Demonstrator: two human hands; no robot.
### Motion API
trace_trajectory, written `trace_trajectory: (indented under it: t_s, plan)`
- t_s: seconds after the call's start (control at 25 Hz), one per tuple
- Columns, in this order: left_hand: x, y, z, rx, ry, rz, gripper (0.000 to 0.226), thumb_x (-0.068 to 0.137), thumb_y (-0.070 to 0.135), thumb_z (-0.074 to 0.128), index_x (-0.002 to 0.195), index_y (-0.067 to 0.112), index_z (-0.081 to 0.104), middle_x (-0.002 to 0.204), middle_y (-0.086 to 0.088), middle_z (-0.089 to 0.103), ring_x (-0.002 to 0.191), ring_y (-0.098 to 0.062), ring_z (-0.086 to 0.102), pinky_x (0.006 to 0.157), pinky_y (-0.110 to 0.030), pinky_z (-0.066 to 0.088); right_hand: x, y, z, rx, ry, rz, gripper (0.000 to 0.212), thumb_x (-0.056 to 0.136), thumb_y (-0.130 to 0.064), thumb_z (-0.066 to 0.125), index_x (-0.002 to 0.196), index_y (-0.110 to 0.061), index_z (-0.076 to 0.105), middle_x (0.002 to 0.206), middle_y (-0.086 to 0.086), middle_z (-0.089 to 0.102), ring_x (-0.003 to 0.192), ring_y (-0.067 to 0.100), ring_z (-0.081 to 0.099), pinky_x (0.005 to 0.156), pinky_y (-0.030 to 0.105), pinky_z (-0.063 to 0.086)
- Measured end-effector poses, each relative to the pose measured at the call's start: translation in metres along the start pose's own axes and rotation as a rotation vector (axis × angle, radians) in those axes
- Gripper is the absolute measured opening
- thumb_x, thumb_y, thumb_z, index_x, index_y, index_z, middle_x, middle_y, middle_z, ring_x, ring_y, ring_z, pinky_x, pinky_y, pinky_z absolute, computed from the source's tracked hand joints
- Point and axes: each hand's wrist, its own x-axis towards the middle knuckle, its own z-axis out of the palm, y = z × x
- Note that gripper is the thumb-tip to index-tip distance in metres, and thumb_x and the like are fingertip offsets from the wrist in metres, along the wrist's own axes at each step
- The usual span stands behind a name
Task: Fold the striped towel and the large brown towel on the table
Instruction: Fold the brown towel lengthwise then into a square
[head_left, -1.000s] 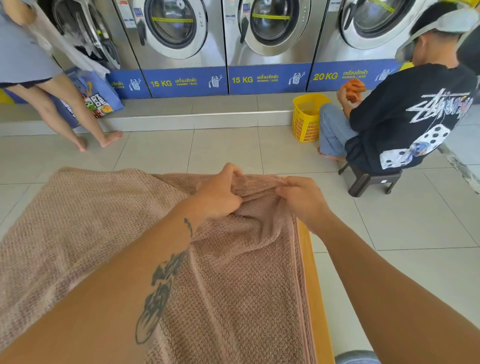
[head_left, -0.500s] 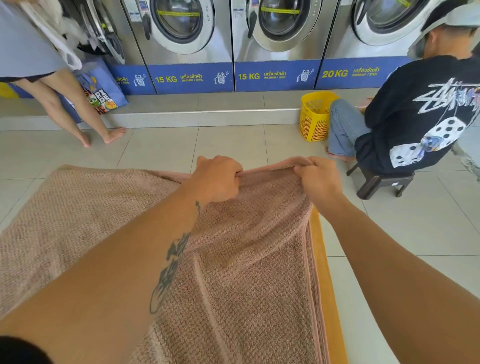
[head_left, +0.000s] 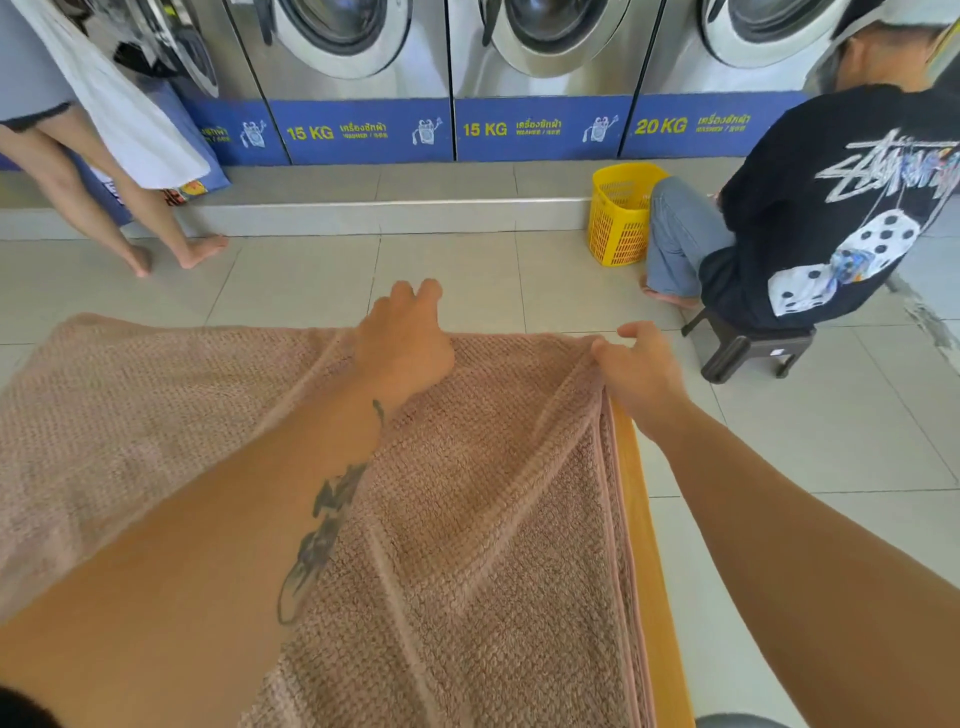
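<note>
**Q:** Across the near table (head_left: 631, 519), what is lying, taking the largest element first?

**A:** The large brown towel (head_left: 493, 519) is covering nearly the whole surface, its waffle weave running from the far edge to the near edge. Only a yellow strip of the table is showing along the right side. Beyond it, washing machines (head_left: 363, 78) are lining the far wall, a seated person (head_left: 831, 208) is working at far right beside a yellow basket (head_left: 618, 213), and a standing person (head_left: 78, 171) is stepping at far left. The striped towel is not showing anywhere in view.

**Q:** What is changing, compared with half a second ago?

**A:** Then, both fists were gripping the far hem close together and lifting it. Now the hem is lying stretched flat along the far edge, and the hands are sitting farther apart.

**Q:** How are the hands standing?

**A:** The left hand (head_left: 405, 348) is resting palm down on the far hem, its fingers (head_left: 415, 293) reaching past the edge, slightly curled and holding nothing. The right hand (head_left: 641, 371) is pinching the far right corner, where the layered right edges are meeting; its thumb (head_left: 636, 328) is sticking out free.

**Q:** What does that suggest for the task?

**A:** Apparently one fold is already laid, since stacked hems are showing along the right edge, and this step is squaring that corner. Further folds probably remain.
</note>
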Motion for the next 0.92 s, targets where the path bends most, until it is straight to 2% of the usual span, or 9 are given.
trace_trajectory:
  t_s: [0.12, 0.24, 0.32, 0.52, 0.6, 0.68, 0.72, 0.8, 0.92]
  plan:
    - [-0.051, 0.001, 0.029, -0.059, -0.112, 0.082, 0.044, 0.094, 0.021, 0.05, 0.138, 0.023, 0.051, 0.125, 0.0, 0.048, 0.12, -0.021, 0.045, 0.107, -0.049, 0.04, -0.028, 0.016, 0.0, -0.101, -0.014, -0.046, 0.051, 0.096, -0.046, 0.049, 0.138, -0.018, 0.044, 0.114, 0.005, 0.062, 0.082, 0.013, 0.06, 0.074, 0.034, 0.048]
    - [-0.099, 0.005, 0.04, -0.252, 0.014, 0.116, 0.034, 0.093, 0.01, 0.053, 0.123, 0.022, 0.064, 0.12, 0.01, 0.049, 0.12, -0.011, 0.041, 0.114, -0.044, 0.033, -0.064, 0.042, 0.001, -0.328, -0.103, -0.118, 0.049, 0.09, -0.034, 0.055, 0.134, -0.019, 0.04, 0.114, 0.006, 0.055, 0.098, 0.027, 0.058, 0.08, 0.041, 0.051]
    - [-0.141, 0.017, 0.042, -0.316, 0.095, 0.049, 0.029, 0.092, 0.006, 0.052, 0.11, 0.023, 0.067, 0.11, 0.014, 0.051, 0.111, -0.007, 0.043, 0.108, -0.041, 0.038, -0.088, 0.051, -0.003, -0.435, -0.127, -0.138, 0.051, 0.082, -0.019, 0.058, 0.13, -0.019, 0.039, 0.107, 0.005, 0.051, 0.094, 0.029, 0.055, 0.076, 0.04, 0.047]
    - [-0.288, 0.073, 0.052, -0.442, 0.079, -0.042, 0.022, 0.092, 0.015, 0.052, 0.097, 0.033, 0.064, 0.09, 0.025, 0.048, 0.08, 0.002, 0.049, 0.083, -0.034, 0.047, -0.146, 0.06, -0.011, -0.571, -0.249, -0.231, 0.057, 0.082, -0.02, 0.058, 0.13, -0.02, 0.027, 0.1, 0.01, 0.058, 0.089, 0.036, 0.061, 0.071, 0.044, 0.051]
    - [-0.344, 0.104, 0.062, -0.385, 0.041, -0.078, 0.017, 0.091, 0.035, 0.046, 0.101, 0.037, 0.06, 0.096, 0.024, 0.048, 0.085, 0.001, 0.049, 0.084, -0.033, 0.045, -0.168, 0.067, -0.015, -0.617, -0.312, -0.267, 0.064, 0.079, -0.014, 0.061, 0.13, -0.024, 0.024, 0.097, 0.009, 0.057, 0.087, 0.037, 0.06, 0.072, 0.046, 0.053]
    - [-0.387, 0.137, 0.071, -0.266, -0.042, -0.153, 0.035, 0.082, 0.055, 0.046, 0.111, 0.037, 0.054, 0.109, 0.016, 0.047, 0.101, -0.01, 0.046, 0.091, -0.037, 0.041, -0.18, 0.074, -0.024, -0.577, -0.327, -0.272, 0.062, 0.076, -0.008, 0.06, 0.126, -0.028, 0.027, 0.095, 0.009, 0.056, 0.085, 0.036, 0.06, 0.07, 0.046, 0.054]
    - [-0.404, 0.15, 0.075, -0.22, -0.094, -0.189, 0.045, 0.076, 0.057, 0.051, 0.115, 0.034, 0.053, 0.113, 0.01, 0.046, 0.104, -0.017, 0.045, 0.091, -0.04, 0.041, -0.187, 0.078, -0.03, -0.557, -0.342, -0.259, 0.058, 0.076, -0.005, 0.058, 0.123, -0.028, 0.032, 0.092, 0.007, 0.055, 0.084, 0.035, 0.059, 0.067, 0.043, 0.053]
    - [-0.422, 0.164, 0.081, -0.175, -0.153, -0.206, 0.056, 0.066, 0.049, 0.064, 0.116, 0.027, 0.054, 0.113, 0.001, 0.048, 0.101, -0.024, 0.049, 0.084, -0.043, 0.045, -0.196, 0.087, -0.041, -0.542, -0.373, -0.23, 0.041, 0.079, -0.002, 0.052, 0.113, -0.024, 0.046, 0.092, 0.005, 0.055, 0.084, 0.032, 0.06, 0.063, 0.039, 0.051]
    - [-0.442, 0.153, 0.083, -0.162, -0.088, -0.171, 0.057, 0.053, 0.027, 0.074, 0.108, 0.024, 0.058, 0.108, -0.001, 0.049, 0.091, -0.025, 0.055, 0.073, -0.038, 0.051, -0.213, 0.108, -0.053, -0.493, -0.41, -0.286, 0.027, 0.089, -0.009, 0.044, 0.102, -0.026, 0.061, 0.109, 0.006, 0.064, 0.087, 0.026, 0.062, 0.07, 0.035, 0.054]
